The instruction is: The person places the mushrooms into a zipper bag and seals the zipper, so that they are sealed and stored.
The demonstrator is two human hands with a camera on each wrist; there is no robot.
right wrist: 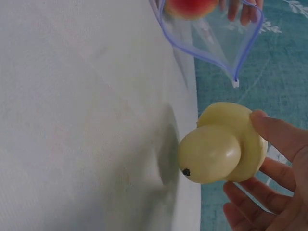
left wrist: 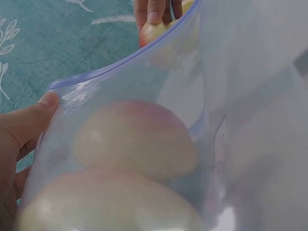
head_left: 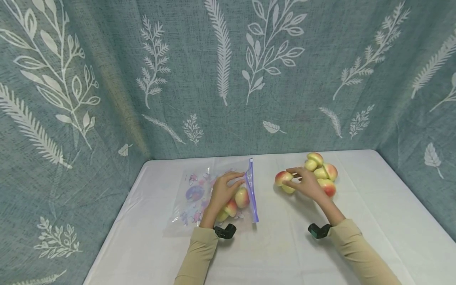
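Note:
A clear zip bag (head_left: pixel 192 180) with a printed pattern and a purple zipper lies on its side, its mouth facing right. My left hand (head_left: pixel 222 194) pinches the bag's upper side near the mouth, thumb close to the zipper in the left wrist view. Inside the bag are several red-and-yellow mushroom-shaped pieces (head_left: pixel 242 198). Between thumb and fingers, my right hand (head_left: pixel 308 184) holds an artificial mushroom (head_left: pixel 283 177) with a red-yellow cap, to the right of the opening. Its rounded pale stem (right wrist: pixel 210 154) with a dark spot at the end shows in the right wrist view.
Several more artificial mushrooms (head_left: pixel 327 188) sit in a cluster at the back right, beyond my right hand. Everything rests on a white-covered table (head_left: pixel 278 253). A grey-green curtain (head_left: pixel 199 79) with white leaf prints stands behind and at both sides.

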